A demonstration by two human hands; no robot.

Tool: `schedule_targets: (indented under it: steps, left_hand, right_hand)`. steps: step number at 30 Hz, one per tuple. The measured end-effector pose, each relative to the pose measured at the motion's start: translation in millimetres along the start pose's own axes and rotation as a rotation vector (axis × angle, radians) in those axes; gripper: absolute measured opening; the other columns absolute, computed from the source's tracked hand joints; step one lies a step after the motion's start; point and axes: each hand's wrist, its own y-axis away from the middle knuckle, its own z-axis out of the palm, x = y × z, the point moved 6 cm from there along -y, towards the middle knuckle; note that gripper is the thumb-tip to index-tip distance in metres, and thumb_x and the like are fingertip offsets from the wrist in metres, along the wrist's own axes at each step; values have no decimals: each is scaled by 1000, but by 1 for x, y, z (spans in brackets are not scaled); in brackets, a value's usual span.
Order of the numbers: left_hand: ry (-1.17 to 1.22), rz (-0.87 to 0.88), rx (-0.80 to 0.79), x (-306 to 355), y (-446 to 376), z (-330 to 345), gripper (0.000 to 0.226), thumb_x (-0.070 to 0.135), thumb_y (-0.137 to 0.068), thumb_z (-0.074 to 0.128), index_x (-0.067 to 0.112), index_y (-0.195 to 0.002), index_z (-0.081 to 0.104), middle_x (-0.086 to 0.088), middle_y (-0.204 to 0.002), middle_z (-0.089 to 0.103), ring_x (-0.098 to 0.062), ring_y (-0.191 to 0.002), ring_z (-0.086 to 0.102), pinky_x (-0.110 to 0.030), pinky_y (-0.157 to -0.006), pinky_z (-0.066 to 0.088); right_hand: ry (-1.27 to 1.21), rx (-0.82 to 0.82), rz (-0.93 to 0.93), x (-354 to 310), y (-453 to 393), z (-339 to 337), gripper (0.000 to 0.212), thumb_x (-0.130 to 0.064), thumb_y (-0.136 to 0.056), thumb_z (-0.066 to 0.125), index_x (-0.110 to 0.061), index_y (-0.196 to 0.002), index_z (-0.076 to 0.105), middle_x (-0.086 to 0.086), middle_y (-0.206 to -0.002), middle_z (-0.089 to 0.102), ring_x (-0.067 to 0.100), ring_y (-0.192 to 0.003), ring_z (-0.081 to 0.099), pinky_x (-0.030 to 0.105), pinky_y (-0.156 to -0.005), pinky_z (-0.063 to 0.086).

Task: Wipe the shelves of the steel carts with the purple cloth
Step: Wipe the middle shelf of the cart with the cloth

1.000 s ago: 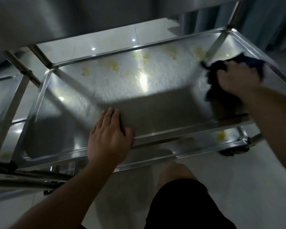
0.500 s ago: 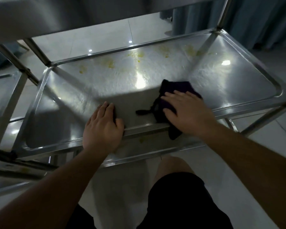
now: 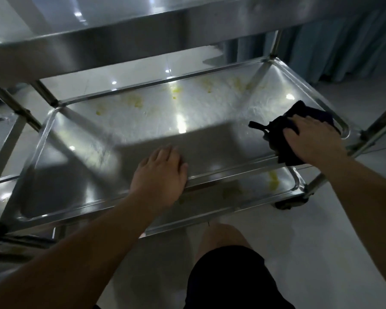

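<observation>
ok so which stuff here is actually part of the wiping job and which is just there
Part of the job:
- purple cloth under the right hand
- middle shelf with yellow smears
- lower shelf, also smeared
- left hand resting on the shelf's front rim

Just there:
- blue curtain
- caster wheel

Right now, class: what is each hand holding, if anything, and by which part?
The right hand presses flat on the middle of the purple cloth. The left hand holds nothing, resting on the shelf's front rim.

Cart shelf (image 3: 80, 139): glossy brushed steel, yellow-smeared. Cloth (image 3: 283, 128): dark, soft, matt. Floor (image 3: 321, 241): smooth glossy tile.
</observation>
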Motion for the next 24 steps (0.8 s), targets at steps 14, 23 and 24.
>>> schedule_targets:
  steps: [14,23,24]
  left_hand:
    - [65,38,20,34,-19,25,77,68,-98,23,32,-166,29,5,-175,21,-15,-162,14,-35,-128,10]
    - [82,35,35,32,-24,26,69,59,-103,37,29,-165,32,1,-174,25,-19,-161,17,-39,-129,12]
    - [84,30,42,32,-24,26,69,59,-102,37,29,-164,33,1,-174,27,-18,-161,19,-39,-129,13]
  right_hand:
    - [0,69,376,72,-75,-10,72,-47,-98,20,-12,-160,30,17,-167,29,39,-152,25,59,-122,21]
    - [-55,-108,-177,-75,-87,22,58,-47,-105,37,-29,-161,34,5,-169,31,28,-156,24,50,-126,14]
    - [-50,-121,-253,-94,-70,27,58,-47,-106,37,-31,-161,33,-2,-170,29,24,-158,21,48,-126,12]
